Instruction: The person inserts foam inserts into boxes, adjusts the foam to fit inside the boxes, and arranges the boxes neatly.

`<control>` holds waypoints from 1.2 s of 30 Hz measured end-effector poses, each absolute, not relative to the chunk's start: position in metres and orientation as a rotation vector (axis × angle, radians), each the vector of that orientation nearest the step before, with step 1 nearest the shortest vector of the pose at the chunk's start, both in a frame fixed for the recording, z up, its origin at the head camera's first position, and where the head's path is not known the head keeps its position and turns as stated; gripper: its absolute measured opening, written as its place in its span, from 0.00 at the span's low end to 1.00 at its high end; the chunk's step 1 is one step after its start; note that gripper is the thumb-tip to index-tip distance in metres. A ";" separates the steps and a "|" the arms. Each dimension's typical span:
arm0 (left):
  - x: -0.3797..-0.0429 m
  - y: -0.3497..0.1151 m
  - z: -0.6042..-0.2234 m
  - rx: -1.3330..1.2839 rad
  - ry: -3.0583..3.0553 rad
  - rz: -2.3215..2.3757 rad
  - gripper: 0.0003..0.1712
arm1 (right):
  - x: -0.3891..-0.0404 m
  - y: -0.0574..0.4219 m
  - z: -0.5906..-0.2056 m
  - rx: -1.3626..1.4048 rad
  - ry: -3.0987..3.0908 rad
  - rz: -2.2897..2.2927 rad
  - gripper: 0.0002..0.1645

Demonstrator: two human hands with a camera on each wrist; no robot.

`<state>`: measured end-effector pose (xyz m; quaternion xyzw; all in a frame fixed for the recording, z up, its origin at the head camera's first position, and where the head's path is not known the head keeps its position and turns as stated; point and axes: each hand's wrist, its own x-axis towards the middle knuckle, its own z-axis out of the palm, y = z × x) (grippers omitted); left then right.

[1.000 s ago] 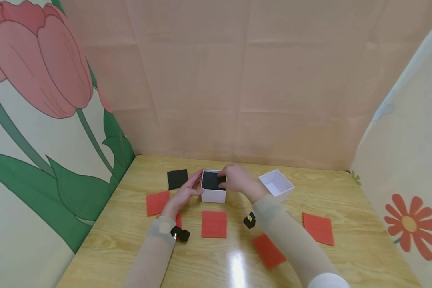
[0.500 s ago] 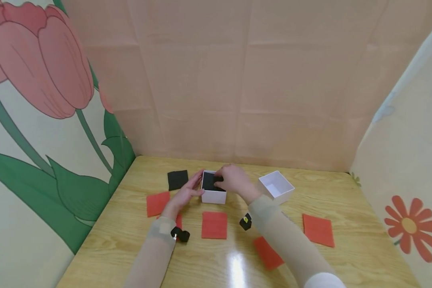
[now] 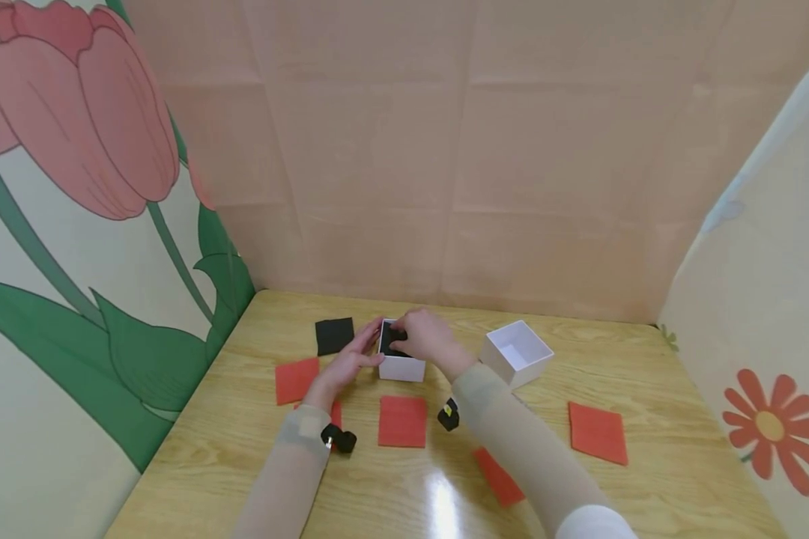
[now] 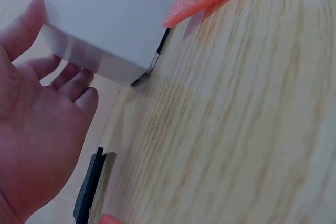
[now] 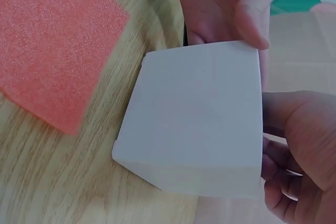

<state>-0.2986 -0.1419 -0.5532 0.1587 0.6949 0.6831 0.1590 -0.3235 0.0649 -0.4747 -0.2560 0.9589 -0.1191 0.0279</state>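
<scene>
White box (image 3: 401, 369): gripping its near-left corner with left hand (image 3: 345, 368). Just slid right hand (image 3: 431, 338) leftward across the box's mouth, with bent fingers at the black pad (image 3: 388, 343) inside it; pinching or pressing, impossible to tell. Probably working now towards the pad's left edge.

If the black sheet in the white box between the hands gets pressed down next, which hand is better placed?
Probably the right hand: it reaches into the white box, at the black sheet. The left hand holds the white box from outside, so seems better suited to steadying.
</scene>
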 end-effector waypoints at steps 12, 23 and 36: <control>-0.301 -0.141 -0.555 0.457 1.986 1.950 0.46 | -0.327 0.060 -0.474 -0.853 2.979 -0.231 0.18; -0.301 -0.142 -0.557 0.464 2.047 1.918 0.46 | -0.331 0.096 -0.489 -0.771 2.952 -0.952 0.40; -0.303 -0.149 -0.558 0.457 2.073 1.914 0.47 | -0.308 0.123 -0.523 -0.529 2.461 -1.497 0.62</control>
